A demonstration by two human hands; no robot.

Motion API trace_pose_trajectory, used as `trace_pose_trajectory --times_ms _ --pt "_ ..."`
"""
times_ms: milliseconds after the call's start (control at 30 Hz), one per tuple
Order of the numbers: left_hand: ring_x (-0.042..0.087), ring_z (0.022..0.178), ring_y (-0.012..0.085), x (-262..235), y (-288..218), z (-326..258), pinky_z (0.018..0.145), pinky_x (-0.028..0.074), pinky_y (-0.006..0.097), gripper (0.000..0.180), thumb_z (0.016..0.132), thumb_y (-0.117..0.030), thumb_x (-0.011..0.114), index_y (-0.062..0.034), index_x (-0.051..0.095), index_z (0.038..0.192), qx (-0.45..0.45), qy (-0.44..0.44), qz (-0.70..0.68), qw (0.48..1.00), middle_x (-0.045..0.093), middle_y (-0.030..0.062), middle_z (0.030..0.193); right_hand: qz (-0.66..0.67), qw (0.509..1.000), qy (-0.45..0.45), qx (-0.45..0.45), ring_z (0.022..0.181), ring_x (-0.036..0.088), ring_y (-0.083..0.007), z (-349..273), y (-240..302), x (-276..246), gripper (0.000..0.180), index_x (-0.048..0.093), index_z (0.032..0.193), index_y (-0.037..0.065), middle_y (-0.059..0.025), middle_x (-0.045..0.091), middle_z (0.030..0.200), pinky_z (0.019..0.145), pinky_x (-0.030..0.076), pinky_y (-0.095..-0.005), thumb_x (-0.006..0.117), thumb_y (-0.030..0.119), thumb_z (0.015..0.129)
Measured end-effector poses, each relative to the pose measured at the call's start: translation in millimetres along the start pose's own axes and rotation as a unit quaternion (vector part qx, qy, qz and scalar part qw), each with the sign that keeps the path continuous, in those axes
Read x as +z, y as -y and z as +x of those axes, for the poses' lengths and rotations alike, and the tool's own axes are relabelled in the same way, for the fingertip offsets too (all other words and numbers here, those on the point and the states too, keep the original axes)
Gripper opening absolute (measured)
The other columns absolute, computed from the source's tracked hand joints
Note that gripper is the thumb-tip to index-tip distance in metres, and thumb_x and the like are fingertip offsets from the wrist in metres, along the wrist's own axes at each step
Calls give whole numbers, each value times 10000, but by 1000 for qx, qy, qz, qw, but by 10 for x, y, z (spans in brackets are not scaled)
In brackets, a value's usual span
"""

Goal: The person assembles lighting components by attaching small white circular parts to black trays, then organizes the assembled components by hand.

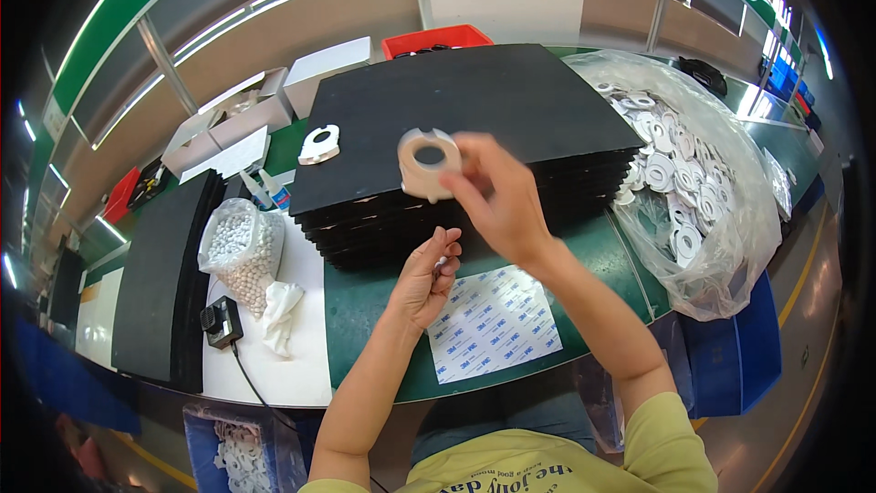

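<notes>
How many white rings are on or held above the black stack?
2. One white ring is held in the right hand above the black stack; the other white ring lies on top, near its left edge. The hand may hide another.

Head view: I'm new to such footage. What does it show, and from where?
There is no machine here, just a person's two bare hands. A head-worn fisheye camera looks down, so straight edges bend. The right hand holds a notched white ring, blurred, near a stack of black boards on a green table. The left hand is curled closed; anything inside is too small to tell. Another white ring lies on the stack. Around it are a bag of white pellets, a sheet with blue print and a large clear bag of white rings.
</notes>
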State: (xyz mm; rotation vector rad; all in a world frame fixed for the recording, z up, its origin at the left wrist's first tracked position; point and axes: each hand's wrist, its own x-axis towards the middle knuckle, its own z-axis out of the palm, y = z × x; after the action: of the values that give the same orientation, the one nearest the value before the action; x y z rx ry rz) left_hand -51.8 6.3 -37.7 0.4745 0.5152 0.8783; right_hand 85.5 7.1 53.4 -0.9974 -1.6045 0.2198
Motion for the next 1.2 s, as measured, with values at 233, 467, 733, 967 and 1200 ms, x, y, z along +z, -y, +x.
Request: trace_pose_trajectory --times_ms 233,467,733,967,1200 --pt "455 638 125 -10 -96 -76 398 323 167 288 845 7 462 62 453 1127 -76 -41 -114 990 537 138 932 -76 981 105 146 857 618 -330 1134 -284 660 358 592 988 -5 -169 653 856 776 470 -386 682 212 718" --pt "481 703 145 4 14 23 427 335 164 339 824 76 396 71 410 1163 -76 -22 -65 995 526 184 1093 -95 948 181 242 890 622 -319 1337 -612 818 300 679 854 25 -188 651 910 828 471 -359 710 262 673" --pt "441 604 69 274 468 176 411 298 136 249 911 -161 520 13 471 1081 -36 -36 -33 998 590 142 1051 19 997 78 20 790 626 -214 665 -566 -849 275 648 955 10 -135 649 899 736 483 -302 666 199 756" --pt "402 495 30 728 890 224 377 239 139 259 851 -309 608 -58 576 905 -34 -46 -19 998 538 6 684 -258 953 -15 155 778 615 -175 -588 -1078 -3754 189 636 951 10 -112 648 850 726 489 -288 636 88 778" --pt "393 483 33 922 1121 232 380 239 141 259 846 -311 615 -60 582 900 -26 -60 11 998 532 -6 648 -386 797 189 424 857 574 -237 -1590 -1180 -5085 600 575 1077 1 -143 603 913 783 452 -307 792 309 609"
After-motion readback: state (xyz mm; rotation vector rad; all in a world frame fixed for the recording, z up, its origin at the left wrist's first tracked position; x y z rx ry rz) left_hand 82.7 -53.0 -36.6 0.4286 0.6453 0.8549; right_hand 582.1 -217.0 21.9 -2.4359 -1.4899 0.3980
